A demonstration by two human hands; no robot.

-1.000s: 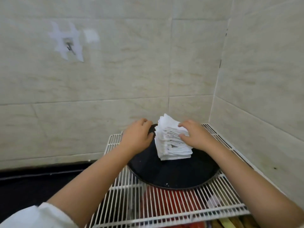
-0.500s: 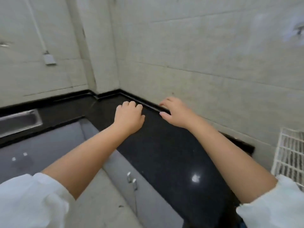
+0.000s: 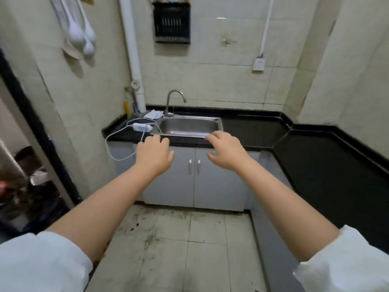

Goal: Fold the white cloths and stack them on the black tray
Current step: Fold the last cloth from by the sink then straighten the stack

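Both arms stretched forward at about the same height, bare to above the elbow, white sleeves bunched at the upper arms. Left hand palm down, fingers loosely curled, holding nothing. Right hand likewise palm down, fingers relaxed and slightly bent, thumb pointing inward, grip empty. Hands apart.

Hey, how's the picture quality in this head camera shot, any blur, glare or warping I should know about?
Head view: wide-angle warping bows the white pipe and black counter; the left edge is smeared with motion blur; soft glare sits on the sink rim and upper wall tile; the left hand and right hand look fairly sharp and evenly lit.
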